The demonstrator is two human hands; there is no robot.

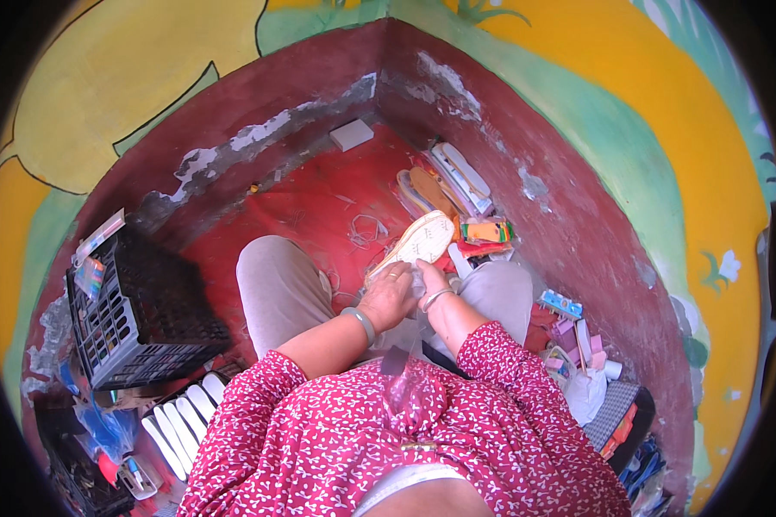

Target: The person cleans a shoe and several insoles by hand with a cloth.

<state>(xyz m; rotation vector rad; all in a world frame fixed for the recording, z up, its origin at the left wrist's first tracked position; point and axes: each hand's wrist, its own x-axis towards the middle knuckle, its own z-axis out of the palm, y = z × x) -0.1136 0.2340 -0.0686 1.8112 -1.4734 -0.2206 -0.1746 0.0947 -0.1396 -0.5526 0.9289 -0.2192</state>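
A cream insole with small dark markings and a yellowish edge points away from me, above my lap. Clear plastic film shows around its near end, between my hands. My left hand has its fingers bent over that end on the left. On the right, my right hand pinches the same end, thumb toward the insole. Both hands nearly meet there. What lies under the fingers is hidden, and whether the film is a bag I cannot tell.
More insoles lie stacked along the right wall, beside a colourful packet. At left stands a black plastic crate, with a row of white insoles near it. A white box sits in the far corner on red floor covering.
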